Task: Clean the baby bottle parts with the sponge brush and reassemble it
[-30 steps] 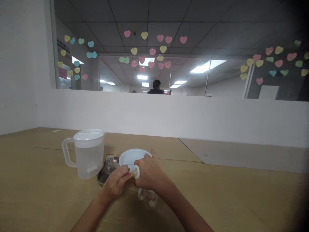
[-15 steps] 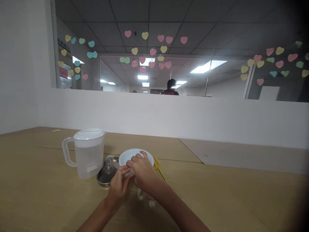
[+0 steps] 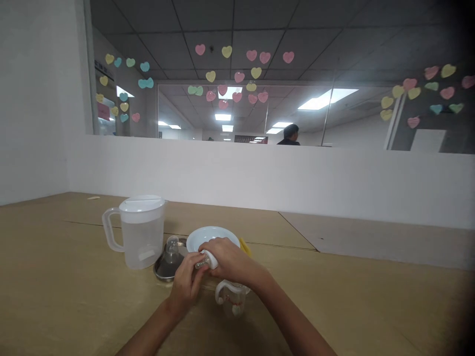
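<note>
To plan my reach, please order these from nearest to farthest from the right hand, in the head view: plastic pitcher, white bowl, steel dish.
1. White bowl: directly behind the right hand.
2. Steel dish: to the left, beyond the left hand.
3. Plastic pitcher: farthest left.

Single head-worn camera facing forward and downward across the worktop (image 3: 67,277). Near view from just above and behind the left hand (image 3: 186,283) and right hand (image 3: 232,260).

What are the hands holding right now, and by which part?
A small white piece with a ribbed stem: the right hand grips its white end, the left hand pinches the stem.
</note>
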{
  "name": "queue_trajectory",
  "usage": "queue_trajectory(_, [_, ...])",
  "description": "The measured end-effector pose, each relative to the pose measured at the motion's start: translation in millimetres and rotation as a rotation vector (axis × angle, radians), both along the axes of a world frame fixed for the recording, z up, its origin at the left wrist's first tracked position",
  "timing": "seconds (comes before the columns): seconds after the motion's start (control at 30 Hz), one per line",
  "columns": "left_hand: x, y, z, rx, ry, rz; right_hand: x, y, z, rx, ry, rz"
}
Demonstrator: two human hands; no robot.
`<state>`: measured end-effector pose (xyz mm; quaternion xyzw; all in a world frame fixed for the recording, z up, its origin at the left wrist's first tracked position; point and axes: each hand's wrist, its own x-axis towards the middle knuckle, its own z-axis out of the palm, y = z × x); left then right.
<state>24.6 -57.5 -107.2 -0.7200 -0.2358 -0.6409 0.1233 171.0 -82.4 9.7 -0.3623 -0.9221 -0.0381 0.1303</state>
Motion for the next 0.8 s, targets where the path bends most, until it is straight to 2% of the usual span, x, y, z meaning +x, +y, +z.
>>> queue_trajectory(0.2, [-4, -2, 3.7, -0.032, -0.013, 0.003, 0, -5, 3.1, -0.047, 0.068, -0.007])
queue_trajectory(0.3, [-4, -3, 6.0, -0.055, -0.011, -0.012, -3, -6, 7.8, -0.043, 0.04, -0.056])
queue_trajectory(0.47, [-3, -2, 8.1, -0.051, -0.019, -0.001, -6, -3, 12.3, 0.063, -0.095, -0.153])
queue_trajectory(0.63, [0, -5, 9.4, -0.055, -0.037, 0.033, -5, 2, 7.6, 0.143, -0.089, -0.166])
queue_trajectory(0.8, [-1, -5, 9.8, -0.043, -0.019, 0.053, -4, 2, 6.8, 0.085, -0.091, -0.17])
